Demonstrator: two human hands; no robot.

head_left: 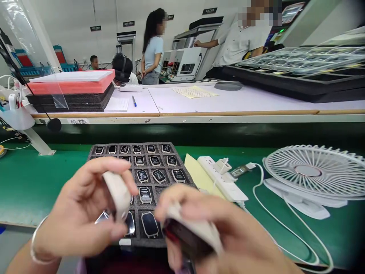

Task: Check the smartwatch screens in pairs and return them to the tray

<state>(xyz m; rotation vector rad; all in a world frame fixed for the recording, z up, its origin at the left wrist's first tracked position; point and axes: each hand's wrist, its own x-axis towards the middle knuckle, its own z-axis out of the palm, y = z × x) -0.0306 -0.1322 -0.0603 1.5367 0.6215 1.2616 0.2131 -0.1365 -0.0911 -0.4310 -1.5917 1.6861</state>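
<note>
My left hand (82, 209) is closed round a pale-sided smartwatch body (118, 194), its edge turned to me between thumb and fingers. A second smartwatch body (191, 232), with a dark glossy face and pale rim, is gripped by my right hand (222, 224); motion blurs both. Beyond and beneath my hands lies a grey foam tray (137, 243) with rows of strapless smartwatches (145, 195), many showing lit text on their screens. A nearer smartwatch (149, 223) has a dark screen. My left hand hides part of the tray's left side.
On the green mat (68, 167), a white fan (308, 171) and a power strip (222, 179) with cables stand to the right, beside yellow paper (194, 167). The raised shelf (159, 101) carries stacked foam (71, 95), a pen (134, 101) and black trays (285, 83). Several people are beyond.
</note>
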